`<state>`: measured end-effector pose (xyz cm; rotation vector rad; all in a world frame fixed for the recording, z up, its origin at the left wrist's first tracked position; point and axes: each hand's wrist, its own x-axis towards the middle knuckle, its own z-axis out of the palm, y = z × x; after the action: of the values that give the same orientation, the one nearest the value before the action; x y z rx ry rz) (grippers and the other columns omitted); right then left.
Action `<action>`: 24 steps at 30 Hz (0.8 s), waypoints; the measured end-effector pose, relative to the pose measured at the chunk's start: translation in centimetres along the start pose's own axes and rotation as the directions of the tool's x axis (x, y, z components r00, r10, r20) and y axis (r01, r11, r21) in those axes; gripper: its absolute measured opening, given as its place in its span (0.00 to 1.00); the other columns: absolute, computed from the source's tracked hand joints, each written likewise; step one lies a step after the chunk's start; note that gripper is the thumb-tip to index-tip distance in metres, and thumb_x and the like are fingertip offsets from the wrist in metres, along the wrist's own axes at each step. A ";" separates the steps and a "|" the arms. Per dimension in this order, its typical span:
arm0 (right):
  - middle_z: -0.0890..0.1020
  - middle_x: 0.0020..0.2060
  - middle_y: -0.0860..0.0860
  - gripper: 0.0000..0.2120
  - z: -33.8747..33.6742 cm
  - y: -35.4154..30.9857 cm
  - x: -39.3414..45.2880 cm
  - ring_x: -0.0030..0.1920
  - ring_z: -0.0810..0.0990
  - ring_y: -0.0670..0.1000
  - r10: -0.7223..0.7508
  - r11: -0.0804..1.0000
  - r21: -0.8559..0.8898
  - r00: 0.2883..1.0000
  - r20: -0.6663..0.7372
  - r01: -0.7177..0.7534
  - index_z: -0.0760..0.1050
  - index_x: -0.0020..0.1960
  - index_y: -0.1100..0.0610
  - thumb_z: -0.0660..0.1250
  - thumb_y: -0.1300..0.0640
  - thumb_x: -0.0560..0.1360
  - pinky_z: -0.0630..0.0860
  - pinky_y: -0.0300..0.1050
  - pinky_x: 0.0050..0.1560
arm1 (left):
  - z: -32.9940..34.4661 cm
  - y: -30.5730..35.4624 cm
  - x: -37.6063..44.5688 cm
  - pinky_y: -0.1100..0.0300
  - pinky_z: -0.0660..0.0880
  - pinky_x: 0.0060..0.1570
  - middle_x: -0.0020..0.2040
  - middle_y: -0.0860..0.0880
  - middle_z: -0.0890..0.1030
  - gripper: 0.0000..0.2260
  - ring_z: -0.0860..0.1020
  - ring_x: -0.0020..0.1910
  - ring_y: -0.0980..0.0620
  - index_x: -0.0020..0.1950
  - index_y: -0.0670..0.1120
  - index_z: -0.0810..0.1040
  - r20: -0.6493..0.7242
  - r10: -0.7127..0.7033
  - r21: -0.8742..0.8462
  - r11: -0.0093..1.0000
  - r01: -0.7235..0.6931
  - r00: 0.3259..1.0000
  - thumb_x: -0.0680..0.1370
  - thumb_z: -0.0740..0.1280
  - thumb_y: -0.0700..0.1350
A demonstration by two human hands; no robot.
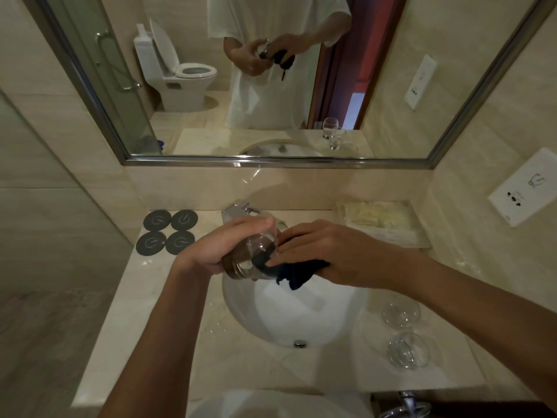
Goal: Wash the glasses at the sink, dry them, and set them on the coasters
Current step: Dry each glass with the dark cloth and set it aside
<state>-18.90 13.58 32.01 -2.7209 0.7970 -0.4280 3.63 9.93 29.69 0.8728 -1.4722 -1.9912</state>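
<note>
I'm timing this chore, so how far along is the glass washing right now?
Nothing is finished: all four coasters sit bare. In hand: the left hand holds a glass over the sink while the right hand works a dark cloth into it. Left: two glasses wait on the counter, right.

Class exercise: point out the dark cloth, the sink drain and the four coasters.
dark cloth (pixel 297 274), head view: bunched part hanging below the right hand.
sink drain (pixel 300 343), head view: metal centre.
coasters (pixel 180 242), head view: front-right coaster.
</note>
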 end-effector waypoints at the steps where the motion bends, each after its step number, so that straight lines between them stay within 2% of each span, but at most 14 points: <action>1: 0.82 0.63 0.48 0.24 0.0 0.1 -0.1 0.69 0.74 0.49 -0.035 0.996 -0.086 0.999 0.015 0.036 0.79 0.67 0.54 0.74 0.68 0.73 0.73 0.49 0.65 | 0.1 0.1 0.0 0.55 0.78 0.46 0.46 0.39 0.81 0.27 0.80 0.44 0.43 0.50 0.41 0.82 0.015 -0.013 0.006 1.000 0.013 1.000 0.67 0.76 0.63; 3: 0.81 0.64 0.47 0.26 0.1 0.3 -0.3 0.72 0.70 0.48 -0.069 0.980 -0.185 0.997 0.039 0.075 0.78 0.68 0.53 0.74 0.67 0.72 0.67 0.45 0.66 | 0.2 0.4 -0.1 0.51 0.77 0.47 0.45 0.38 0.81 0.25 0.80 0.44 0.41 0.49 0.42 0.83 0.021 -0.035 0.029 0.999 0.034 0.999 0.68 0.75 0.63; 5: 0.81 0.64 0.50 0.25 0.3 0.5 -0.4 0.70 0.71 0.50 -0.090 0.980 -0.179 0.996 0.007 0.090 0.78 0.68 0.54 0.73 0.66 0.72 0.70 0.47 0.65 | 0.3 0.4 -0.2 0.48 0.77 0.45 0.48 0.31 0.79 0.31 0.79 0.44 0.38 0.54 0.36 0.80 0.024 -0.084 0.039 0.996 0.083 0.996 0.69 0.74 0.64; 6: 0.82 0.62 0.51 0.24 0.5 0.6 -0.5 0.68 0.73 0.51 -0.085 0.988 -0.133 0.996 -0.031 0.080 0.78 0.67 0.55 0.74 0.64 0.73 0.74 0.49 0.64 | 0.4 0.5 -0.3 0.51 0.78 0.40 0.47 0.31 0.79 0.33 0.79 0.40 0.39 0.54 0.35 0.80 0.012 -0.122 0.025 0.992 0.121 0.992 0.69 0.73 0.65; 8: 0.82 0.60 0.54 0.23 1.1 0.8 -0.5 0.63 0.78 0.53 -0.026 1.000 -0.008 0.992 -0.120 0.025 0.79 0.65 0.56 0.76 0.61 0.71 0.79 0.52 0.60 | 0.5 0.4 -0.3 0.57 0.75 0.32 0.42 0.36 0.78 0.28 0.78 0.34 0.43 0.51 0.40 0.81 -0.038 -0.181 -0.029 0.983 0.180 0.983 0.70 0.71 0.65; 11: 0.82 0.55 0.56 0.23 1.9 1.1 -0.4 0.58 0.79 0.49 0.076 0.991 0.128 0.974 -0.212 -0.049 0.81 0.60 0.60 0.80 0.58 0.67 0.81 0.49 0.56 | 0.8 0.4 0.1 0.58 0.71 0.32 0.41 0.38 0.76 0.23 0.74 0.33 0.44 0.48 0.41 0.81 -0.085 -0.189 -0.101 0.978 0.181 0.978 0.73 0.68 0.63; 14: 0.83 0.50 0.54 0.22 2.7 0.8 -0.4 0.54 0.79 0.47 0.155 0.970 0.227 0.941 -0.300 -0.088 0.82 0.56 0.61 0.82 0.55 0.65 0.80 0.42 0.54 | 1.1 0.5 0.4 0.56 0.71 0.36 0.44 0.39 0.79 0.20 0.75 0.38 0.42 0.47 0.44 0.83 -0.195 -0.219 -0.137 0.971 0.195 0.956 0.72 0.69 0.61; 18: 0.82 0.52 0.48 0.20 3.6 0.1 -0.7 0.52 0.81 0.45 0.289 0.916 0.364 0.904 -0.316 -0.166 0.83 0.56 0.56 0.79 0.50 0.66 0.78 0.36 0.55 | 1.6 0.7 0.4 0.57 0.74 0.34 0.43 0.42 0.83 0.17 0.78 0.35 0.43 0.47 0.45 0.84 -0.267 -0.189 -0.036 0.982 0.186 0.945 0.75 0.68 0.58; 21: 0.83 0.51 0.49 0.16 3.9 -0.3 -0.8 0.49 0.82 0.47 0.418 0.845 0.472 0.862 -0.286 -0.253 0.81 0.54 0.50 0.72 0.45 0.69 0.78 0.38 0.52 | 2.0 0.8 0.6 0.56 0.74 0.32 0.44 0.42 0.83 0.20 0.79 0.33 0.45 0.53 0.42 0.82 -0.284 -0.170 -0.001 0.984 0.177 0.944 0.76 0.68 0.58; 24: 0.79 0.49 0.45 0.11 4.2 -0.6 -0.7 0.47 0.80 0.45 0.492 0.790 0.540 0.826 -0.273 -0.292 0.74 0.52 0.42 0.66 0.43 0.70 0.74 0.34 0.46 | 2.3 0.5 0.7 0.56 0.72 0.33 0.42 0.42 0.82 0.20 0.76 0.33 0.43 0.53 0.41 0.81 -0.266 -0.183 -0.064 0.983 0.172 0.946 0.75 0.68 0.58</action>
<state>-17.69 15.22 28.26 -1.9495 1.1646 -0.9587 1.47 10.67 30.53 1.2445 -1.2316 -1.9261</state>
